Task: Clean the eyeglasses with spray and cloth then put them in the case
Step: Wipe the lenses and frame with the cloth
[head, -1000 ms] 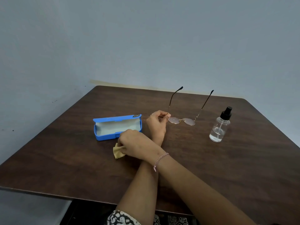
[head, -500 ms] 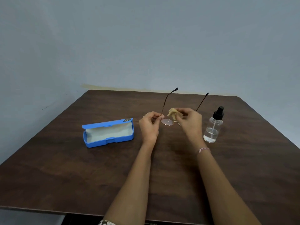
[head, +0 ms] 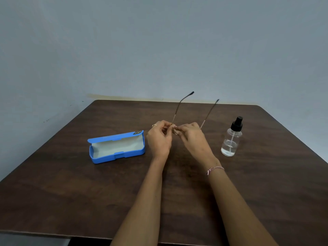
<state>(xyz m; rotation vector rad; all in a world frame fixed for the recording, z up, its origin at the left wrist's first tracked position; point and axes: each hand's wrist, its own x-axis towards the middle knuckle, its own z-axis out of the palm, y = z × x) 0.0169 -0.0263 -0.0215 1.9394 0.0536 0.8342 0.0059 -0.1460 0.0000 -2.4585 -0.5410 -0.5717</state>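
A dark wooden bench (head: 71, 192) carries an open blue case (head: 124, 155) at left and a clear spray bottle (head: 230, 139) at right. Between them, the left hand (head: 158, 139) and right hand (head: 193, 139) each have a grip pinched on the eyeglasses (head: 179, 107), whose temples point away. The right hand is probably on a lens, but the fingers hide it.

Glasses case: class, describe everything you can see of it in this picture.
The case is bright blue, oblong with rounded corners, and looks like hard plastic. It lies open on the brown table, its lid hinged back on the far side, a small dark label at the lid's right end and a clasp tab on the front edge. The pale lining shows and nothing lies inside. It sits just left of the left hand, which does not touch it; only the table does.
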